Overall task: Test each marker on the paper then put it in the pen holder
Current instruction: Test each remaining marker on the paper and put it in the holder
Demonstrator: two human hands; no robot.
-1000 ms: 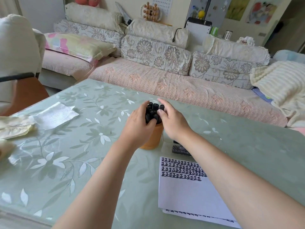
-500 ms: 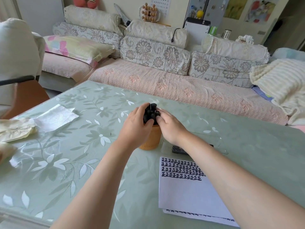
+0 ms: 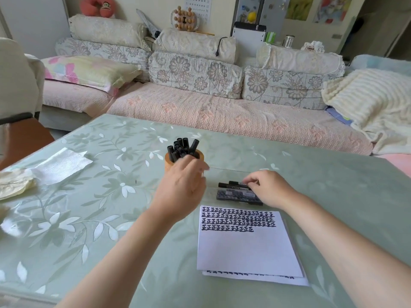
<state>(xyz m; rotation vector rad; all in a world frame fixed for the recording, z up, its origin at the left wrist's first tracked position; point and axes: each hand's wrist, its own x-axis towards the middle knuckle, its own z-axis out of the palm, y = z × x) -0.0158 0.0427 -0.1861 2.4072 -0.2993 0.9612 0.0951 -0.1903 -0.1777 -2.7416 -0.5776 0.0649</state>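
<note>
A round wooden pen holder [image 3: 170, 162] stands mid-table with several black markers [image 3: 182, 146] upright in it. My left hand [image 3: 182, 185] hovers just in front of the holder, fingers relaxed and holding nothing. To the right, loose black markers [image 3: 230, 185] lie on a flat dark pack [image 3: 233, 195]. My right hand [image 3: 270, 188] is on their right ends, its curled fingertips pinching one marker. In front of the pack lies a white paper [image 3: 244, 247] with rows of black test marks across its top.
The glass-topped table [image 3: 111, 218] has a floral green cover. A white tissue [image 3: 61, 165] and a crumpled cloth [image 3: 13, 185] lie at the left. More sheets lie under the paper. A sofa runs behind the table.
Both hands have let go of the markers in the holder. My left hand drew back toward me; my right hand moved right and down onto the loose markers.
</note>
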